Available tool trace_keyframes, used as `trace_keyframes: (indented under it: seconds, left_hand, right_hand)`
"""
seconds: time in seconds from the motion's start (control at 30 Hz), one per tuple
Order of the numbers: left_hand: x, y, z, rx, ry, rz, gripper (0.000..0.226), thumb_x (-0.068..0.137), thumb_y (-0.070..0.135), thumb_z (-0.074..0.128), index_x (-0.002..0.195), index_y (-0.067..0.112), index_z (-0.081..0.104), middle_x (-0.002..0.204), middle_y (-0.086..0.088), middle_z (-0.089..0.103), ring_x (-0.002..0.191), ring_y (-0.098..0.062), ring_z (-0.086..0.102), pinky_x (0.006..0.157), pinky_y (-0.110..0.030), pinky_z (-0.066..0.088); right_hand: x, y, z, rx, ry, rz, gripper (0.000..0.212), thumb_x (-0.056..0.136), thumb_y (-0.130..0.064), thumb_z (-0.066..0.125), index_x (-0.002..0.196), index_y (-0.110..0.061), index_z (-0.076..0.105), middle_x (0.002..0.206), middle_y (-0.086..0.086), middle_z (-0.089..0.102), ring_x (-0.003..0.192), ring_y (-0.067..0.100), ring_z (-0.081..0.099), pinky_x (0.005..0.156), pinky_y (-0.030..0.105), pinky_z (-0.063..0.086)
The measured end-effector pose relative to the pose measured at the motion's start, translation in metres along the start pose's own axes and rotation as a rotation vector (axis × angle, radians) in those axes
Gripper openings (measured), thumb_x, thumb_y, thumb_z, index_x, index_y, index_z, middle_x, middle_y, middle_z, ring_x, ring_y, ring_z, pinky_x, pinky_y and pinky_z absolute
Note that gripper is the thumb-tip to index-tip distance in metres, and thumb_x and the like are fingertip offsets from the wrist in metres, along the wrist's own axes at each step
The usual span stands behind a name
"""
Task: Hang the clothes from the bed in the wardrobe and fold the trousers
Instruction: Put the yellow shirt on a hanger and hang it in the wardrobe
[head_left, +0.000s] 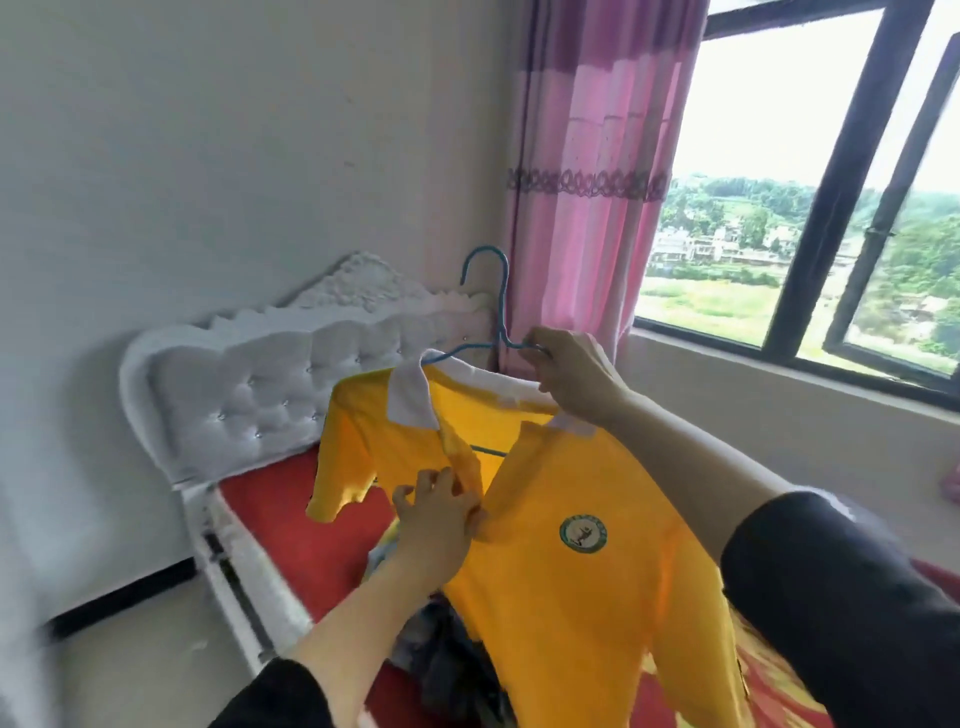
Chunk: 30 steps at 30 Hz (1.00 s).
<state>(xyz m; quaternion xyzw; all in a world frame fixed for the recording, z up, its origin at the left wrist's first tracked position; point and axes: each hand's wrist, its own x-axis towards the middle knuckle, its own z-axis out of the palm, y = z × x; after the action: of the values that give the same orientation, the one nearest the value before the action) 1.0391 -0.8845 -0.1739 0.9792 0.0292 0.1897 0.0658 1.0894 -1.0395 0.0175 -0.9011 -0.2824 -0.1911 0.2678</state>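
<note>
A yellow polo shirt (582, 566) with a white collar and a round green badge hangs on a blue wire hanger (493, 301) held up over the bed. My right hand (576, 379) grips the hanger's shoulder together with the collar. Lower down, my left hand (439, 512) pinches the shirt's open front placket. A heap of dark and pale clothes (447, 654) lies on the red bedspread (311, 535) under the shirt, partly hidden by it.
The bed has a white tufted headboard (270, 374) against a white wall. A pink striped curtain (592, 182) hangs in the corner beside a dark-framed window (831, 208) on the right. Pale floor (140, 654) shows left of the bed.
</note>
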Motion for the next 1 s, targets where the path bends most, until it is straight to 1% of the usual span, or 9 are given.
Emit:
trace_keyframes:
  seconds: [0.27, 0.33, 0.43, 0.5, 0.63, 0.73, 0.83, 0.93, 1.0]
  left_hand:
    - [-0.078, -0.167, -0.048, -0.023, -0.106, -0.205, 0.029, 0.095, 0.049, 0.041, 0.106, 0.033, 0.061, 0.121, 0.005, 0.047, 0.124, -0.023, 0.030, 0.097, -0.045, 0.025]
    - [-0.097, -0.208, -0.067, -0.081, -0.050, -0.284, 0.023, 0.092, 0.051, 0.046, 0.102, 0.037, 0.061, 0.120, 0.007, 0.048, 0.123, -0.021, 0.031, 0.098, -0.044, 0.025]
    - [-0.128, -0.275, -0.096, -0.156, 0.071, -0.384, 0.026, 0.087, 0.043, 0.054, 0.113, 0.039, 0.054, 0.127, 0.006, 0.046, 0.123, -0.022, 0.034, 0.097, -0.041, 0.031]
    - [-0.146, -0.323, -0.118, -0.231, 0.172, -0.452, 0.039, 0.086, 0.036, 0.056, 0.125, 0.032, 0.047, 0.131, 0.002, 0.044, 0.124, -0.023, 0.037, 0.099, -0.041, 0.037]
    - [-0.173, -0.409, -0.165, -0.428, 0.342, -0.546, 0.043, 0.087, 0.036, 0.059, 0.126, 0.032, 0.042, 0.123, 0.004, 0.048, 0.115, -0.017, 0.047, 0.096, -0.039, 0.046]
    - [-0.191, -0.458, -0.196, -0.544, 0.274, -0.546, 0.053, 0.083, 0.052, 0.064, 0.127, 0.036, 0.040, 0.117, 0.013, 0.052, 0.105, -0.009, 0.055, 0.085, -0.034, 0.054]
    - [-0.203, -0.498, -0.218, -0.565, 0.187, -0.558, 0.043, 0.082, 0.052, 0.065, 0.113, 0.042, 0.037, 0.099, 0.025, 0.053, 0.088, 0.002, 0.056, 0.067, -0.021, 0.053]
    - [-0.204, -0.539, -0.231, -0.582, 0.155, -0.612, 0.051, 0.087, 0.032, 0.060, 0.134, 0.028, 0.040, 0.111, 0.011, 0.059, 0.091, -0.008, 0.058, 0.073, -0.029, 0.056]
    - [-0.202, -0.563, -0.236, -0.585, 0.128, -0.637, 0.054, 0.093, 0.031, 0.052, 0.144, 0.026, 0.034, 0.121, 0.003, 0.057, 0.093, -0.005, 0.057, 0.067, -0.018, 0.049]
  right_hand:
    - [0.020, -0.142, 0.087, 0.117, -0.182, -0.135, 0.019, 0.096, -0.030, 0.055, 0.095, -0.014, 0.066, 0.079, 0.006, 0.067, 0.070, 0.024, 0.061, 0.067, 0.033, 0.051]
    - [0.026, -0.187, 0.109, 0.210, -0.207, -0.170, 0.017, 0.095, -0.029, 0.057, 0.090, -0.015, 0.064, 0.065, 0.001, 0.064, 0.055, 0.015, 0.057, 0.055, 0.024, 0.047]
    - [0.033, -0.252, 0.143, 0.292, -0.267, -0.203, 0.015, 0.095, -0.028, 0.058, 0.087, -0.016, 0.063, 0.060, -0.003, 0.060, 0.049, 0.013, 0.053, 0.049, 0.022, 0.043]
    - [0.034, -0.293, 0.167, 0.303, -0.314, -0.224, 0.015, 0.095, -0.028, 0.059, 0.087, -0.016, 0.063, 0.061, -0.003, 0.059, 0.050, 0.013, 0.054, 0.048, 0.021, 0.040]
    - [0.033, -0.370, 0.218, 0.325, -0.347, -0.261, 0.016, 0.094, -0.029, 0.060, 0.083, -0.017, 0.062, 0.067, 0.002, 0.060, 0.057, 0.017, 0.054, 0.057, 0.025, 0.045]
    - [0.033, -0.421, 0.252, 0.303, -0.340, -0.295, 0.018, 0.094, -0.029, 0.059, 0.081, -0.016, 0.062, 0.068, 0.002, 0.059, 0.060, 0.016, 0.053, 0.056, 0.026, 0.043]
    - [0.038, -0.467, 0.281, 0.272, -0.355, -0.303, 0.026, 0.094, -0.028, 0.058, 0.080, -0.007, 0.064, 0.068, 0.007, 0.063, 0.059, 0.015, 0.053, 0.052, 0.026, 0.042]
    - [0.047, -0.508, 0.307, 0.279, -0.354, -0.295, 0.032, 0.093, -0.025, 0.057, 0.079, 0.003, 0.068, 0.069, 0.015, 0.069, 0.060, 0.020, 0.059, 0.062, 0.035, 0.053]
    - [0.054, -0.532, 0.323, 0.287, -0.377, -0.300, 0.035, 0.092, -0.024, 0.057, 0.070, 0.000, 0.069, 0.061, 0.008, 0.069, 0.055, 0.015, 0.058, 0.059, 0.030, 0.052]
